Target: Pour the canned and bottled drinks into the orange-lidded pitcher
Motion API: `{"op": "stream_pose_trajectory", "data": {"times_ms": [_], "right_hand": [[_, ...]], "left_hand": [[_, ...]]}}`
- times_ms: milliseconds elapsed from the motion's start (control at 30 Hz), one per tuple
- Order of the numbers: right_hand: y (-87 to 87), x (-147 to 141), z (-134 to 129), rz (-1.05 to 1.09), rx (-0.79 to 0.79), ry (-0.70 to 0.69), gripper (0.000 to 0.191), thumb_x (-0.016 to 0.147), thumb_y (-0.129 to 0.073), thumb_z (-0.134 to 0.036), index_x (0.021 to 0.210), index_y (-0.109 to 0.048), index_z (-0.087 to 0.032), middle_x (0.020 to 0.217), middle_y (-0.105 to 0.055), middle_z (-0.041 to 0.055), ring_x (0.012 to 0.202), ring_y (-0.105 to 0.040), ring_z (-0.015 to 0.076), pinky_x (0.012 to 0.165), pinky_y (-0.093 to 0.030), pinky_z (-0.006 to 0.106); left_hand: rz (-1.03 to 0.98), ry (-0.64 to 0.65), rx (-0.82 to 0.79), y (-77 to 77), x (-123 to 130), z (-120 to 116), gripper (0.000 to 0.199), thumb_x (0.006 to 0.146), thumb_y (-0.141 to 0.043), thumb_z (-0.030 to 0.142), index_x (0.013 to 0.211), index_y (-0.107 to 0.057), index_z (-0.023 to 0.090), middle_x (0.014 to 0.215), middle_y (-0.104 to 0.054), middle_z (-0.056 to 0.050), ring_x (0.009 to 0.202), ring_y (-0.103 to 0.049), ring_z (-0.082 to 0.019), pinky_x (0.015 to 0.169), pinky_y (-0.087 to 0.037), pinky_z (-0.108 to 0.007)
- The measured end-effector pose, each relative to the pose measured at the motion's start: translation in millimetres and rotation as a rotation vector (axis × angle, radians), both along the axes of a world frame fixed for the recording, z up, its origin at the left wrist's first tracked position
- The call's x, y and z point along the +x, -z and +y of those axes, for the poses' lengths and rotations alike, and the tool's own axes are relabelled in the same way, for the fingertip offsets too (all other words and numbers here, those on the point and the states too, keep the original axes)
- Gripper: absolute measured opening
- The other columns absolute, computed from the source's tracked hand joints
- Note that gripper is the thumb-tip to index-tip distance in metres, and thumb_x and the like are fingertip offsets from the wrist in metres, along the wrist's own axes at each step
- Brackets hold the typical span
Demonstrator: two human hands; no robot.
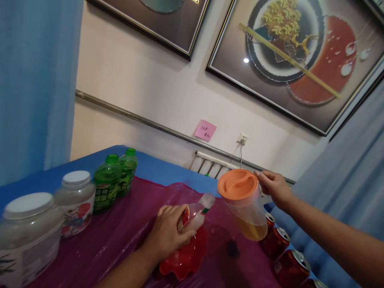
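Between the two hands, a pitcher [244, 214] with an orange lid [238, 185] leans with its lid end toward the left hand and its base turned away, a little pale amber liquid lying in its lower part. The right hand [274, 188] holds it by the handle side, fingers curled close by the lid's edge; the handle itself is mostly hidden. The left hand [168, 230] is wrapped around a clear bottle [195, 214] with a red label and a green band near the neck. This bottle slants, its mouth pointing up toward the pitcher and near the lid; whether the two touch is hard to tell.

Just below the left hand sits a red bowl [192, 256] with a scalloped rim, partly covered by the hand; whether the bottle's base rests in it cannot be made out. Under both hands spreads a shiny purple sheet [129, 228], laid over a blue table cover [159, 168]. Below the right hand, beside the pitcher's base, red cans [276, 242] stand in a row. Well to the left of the left hand are two green bottles [107, 184] and two white-lidded jars [75, 202]. Beyond the hands, a pink note [205, 130] is on the wall [144, 76].
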State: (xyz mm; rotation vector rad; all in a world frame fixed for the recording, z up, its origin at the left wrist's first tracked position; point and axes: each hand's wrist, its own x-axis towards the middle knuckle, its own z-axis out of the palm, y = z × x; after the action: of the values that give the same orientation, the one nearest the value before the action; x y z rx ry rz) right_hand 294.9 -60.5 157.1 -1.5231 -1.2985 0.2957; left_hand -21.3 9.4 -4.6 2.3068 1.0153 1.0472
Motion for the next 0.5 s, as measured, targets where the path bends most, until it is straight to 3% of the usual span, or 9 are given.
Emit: {"op": "stream_pose_trajectory", "data": {"times_ms": [300,500], "right_hand": [[-14.7,-11,5,-0.100,-0.031,-0.010,0.061,0.069,-0.071,-0.073,0.050,-0.043,-0.021,0.044,-0.030,-0.0071,0.041,-0.024,0.0060,0.042,-0.017,0.024],[-25.8,-13,4,-0.204,-0.074,-0.021,0.062,0.071,-0.067,-0.073,0.050,-0.038,-0.022,0.047,-0.028,-0.0075,0.043,-0.025,0.0065,0.043,-0.019,0.024]], "left_hand": [[0.041,0.007,-0.040,-4.6,1,-4,0.037,0.070,-0.074,0.034,0.104,-0.064,0.024,0.094,-0.071,-0.001,0.092,-0.062,-0.027,0.090,-0.038,-0.042],[0.033,0.011,-0.054,-1.8,1,-2,0.041,0.069,-0.076,0.036,0.106,-0.063,0.023,0.096,-0.070,-0.001,0.094,-0.062,-0.026,0.092,-0.037,-0.042]]}}
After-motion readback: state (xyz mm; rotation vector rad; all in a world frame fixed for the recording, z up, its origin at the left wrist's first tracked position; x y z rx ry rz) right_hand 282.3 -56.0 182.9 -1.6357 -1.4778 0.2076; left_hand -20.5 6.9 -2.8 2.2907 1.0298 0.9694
